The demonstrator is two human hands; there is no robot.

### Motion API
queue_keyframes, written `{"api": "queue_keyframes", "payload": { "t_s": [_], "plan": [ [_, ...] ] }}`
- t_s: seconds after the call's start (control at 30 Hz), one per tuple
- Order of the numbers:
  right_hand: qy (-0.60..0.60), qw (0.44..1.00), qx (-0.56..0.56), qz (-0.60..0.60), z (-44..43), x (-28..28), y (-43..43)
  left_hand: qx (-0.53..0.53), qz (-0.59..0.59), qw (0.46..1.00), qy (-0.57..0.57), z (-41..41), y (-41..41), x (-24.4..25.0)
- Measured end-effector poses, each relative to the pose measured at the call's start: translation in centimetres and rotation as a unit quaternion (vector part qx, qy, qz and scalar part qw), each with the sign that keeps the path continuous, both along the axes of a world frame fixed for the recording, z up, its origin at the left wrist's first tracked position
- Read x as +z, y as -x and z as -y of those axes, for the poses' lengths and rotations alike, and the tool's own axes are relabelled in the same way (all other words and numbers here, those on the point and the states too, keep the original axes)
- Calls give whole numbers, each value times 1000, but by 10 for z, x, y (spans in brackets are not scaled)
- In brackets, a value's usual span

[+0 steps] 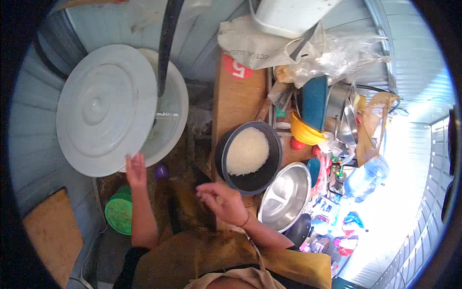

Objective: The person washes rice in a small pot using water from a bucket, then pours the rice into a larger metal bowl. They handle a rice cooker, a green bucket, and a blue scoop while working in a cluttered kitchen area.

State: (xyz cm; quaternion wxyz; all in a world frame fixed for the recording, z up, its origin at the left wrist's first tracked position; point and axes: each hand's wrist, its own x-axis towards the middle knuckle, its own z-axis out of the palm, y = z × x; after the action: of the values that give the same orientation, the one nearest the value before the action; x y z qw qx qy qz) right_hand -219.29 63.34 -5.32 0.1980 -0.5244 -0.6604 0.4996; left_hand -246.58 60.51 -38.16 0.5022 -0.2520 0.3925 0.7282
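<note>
At the left, a round white plastic lid (104, 108) lies aslant over a white tub (182, 108), covering much of its mouth. Clear liquid, apparently water, shows through the gap. My left hand (137, 171) has its fingers on the lid's near rim; the thumb is only partly visible. My right hand (227, 204) holds nothing, its fingers loosely bent and apart, just in front of a dark cooking pot (252, 185). White rice (248, 151) fills part of that pot, which stands at the wooden counter's edge. A steel bowl (285, 198) is to its right.
A dark bar (168, 47) hangs down over the tub. Below are a green bucket (119, 213) and a purple object (161, 171). The wooden counter (240, 97) carries a yellow colander (305, 130), tomatoes (297, 143) and plastic bags (343, 54). A frying pan (299, 231) lies beyond my right forearm.
</note>
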Motion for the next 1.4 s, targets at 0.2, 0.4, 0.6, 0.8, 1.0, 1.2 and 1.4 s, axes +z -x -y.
{"api": "queue_keyframes", "payload": {
  "t_s": [0.2, 0.4, 0.6, 0.8, 1.0, 1.2, 1.4],
  "plan": [
    [-481, 747, -209, 408, -146, 36, -183, 27, -68, 990, -120, -46, 67, 215],
    [-231, 811, -237, 482, -214, 24, -325, -29, -150, 981, -123, -123, 126, 281],
    [-282, 821, -219, 445, -203, 22, -333, -20, -98, 989, -109, -146, 124, 265],
    [-293, 893, -218, 263, -142, 132, -198, -54, -82, 990, -103, -121, 120, 248],
    [-371, 859, 185, 301, -70, 132, -67, -70, -44, 990, -118, -116, 130, 230],
    [-270, 837, 415, 233, -46, 24, 41, -95, -89, 986, -106, -131, 113, 242],
    [-168, 703, 559, 407, -115, -99, 169, -112, -91, 984, -107, -121, 103, 254]
  ]
}}
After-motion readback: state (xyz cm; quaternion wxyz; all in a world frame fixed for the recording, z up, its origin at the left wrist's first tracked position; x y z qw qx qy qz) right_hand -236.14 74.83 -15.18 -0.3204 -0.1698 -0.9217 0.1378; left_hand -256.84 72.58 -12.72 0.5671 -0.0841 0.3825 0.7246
